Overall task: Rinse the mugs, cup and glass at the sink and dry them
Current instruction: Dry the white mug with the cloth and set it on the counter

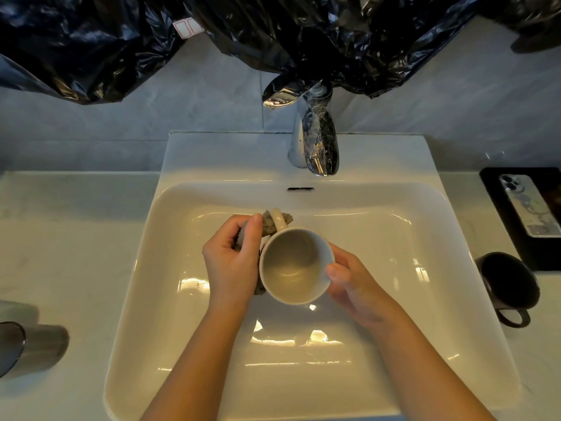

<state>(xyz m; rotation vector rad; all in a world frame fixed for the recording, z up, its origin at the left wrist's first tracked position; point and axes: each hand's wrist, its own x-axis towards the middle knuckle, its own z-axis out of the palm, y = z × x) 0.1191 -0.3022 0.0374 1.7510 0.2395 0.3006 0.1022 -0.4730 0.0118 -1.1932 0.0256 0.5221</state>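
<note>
A white mug (296, 265) is held over the middle of the white sink (425, 226), its mouth facing me and its handle pointing up and away. My right hand (353, 287) grips the mug's right side, thumb on the rim. My left hand (232, 262) presses a grey cloth (268, 227) against the mug's left wall and around the handle. A black mug (508, 284) stands on the counter to the right of the sink. A grey glass (33, 344) lies at the left edge of the counter.
The chrome tap (318, 147) stands behind the basin with no water running. A phone (529, 205) lies on a black tray (498, 202) at the right. Black plastic sheeting (273, 31) covers the wall above.
</note>
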